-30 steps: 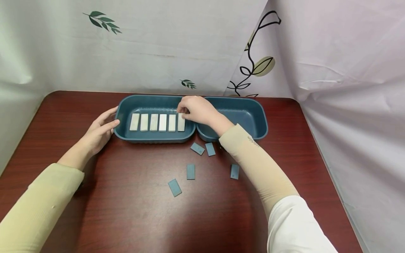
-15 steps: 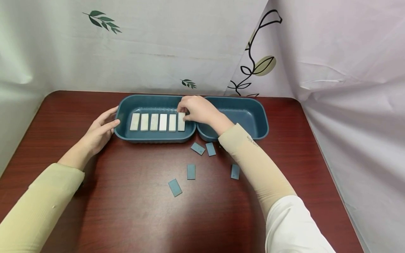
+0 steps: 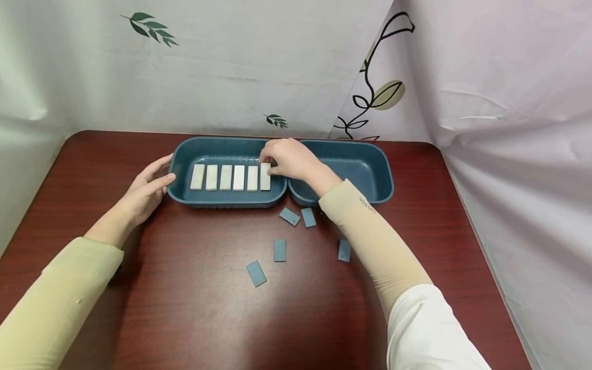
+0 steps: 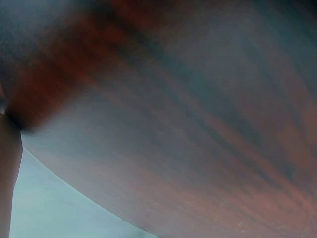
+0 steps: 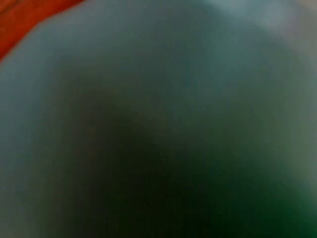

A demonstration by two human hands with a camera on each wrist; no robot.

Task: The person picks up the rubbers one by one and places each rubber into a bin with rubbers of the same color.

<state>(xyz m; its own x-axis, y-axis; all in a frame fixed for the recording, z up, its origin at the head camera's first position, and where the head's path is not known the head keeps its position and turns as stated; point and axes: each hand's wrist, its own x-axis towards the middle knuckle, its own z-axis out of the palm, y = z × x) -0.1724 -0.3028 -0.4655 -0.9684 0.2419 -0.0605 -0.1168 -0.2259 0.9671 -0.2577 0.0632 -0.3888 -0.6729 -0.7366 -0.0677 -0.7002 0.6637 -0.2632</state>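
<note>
In the head view my left hand (image 3: 147,191) holds the left end of a dark blue tray (image 3: 226,204), its thumb at the rim and its other fingers along the outer wall. Several white rectangular tiles (image 3: 238,178) lie side by side in a row inside that tray. At the row's right end my right hand (image 3: 290,158) pinches the top of a white tile (image 3: 265,177) between thumb and fingers; its fingertips are partly hidden. Both wrist views are blurred and show neither grip.
A second dark blue tray (image 3: 387,180) touches the first on the right, partly covered by my right forearm. Several blue-grey tiles (image 3: 279,250) lie scattered on the brown table (image 3: 194,288) in front. A white curtain (image 3: 222,77) hangs behind the table.
Both hands, the trays and the tiles keep the same places relative to one another. Only the head view shifts very slightly.
</note>
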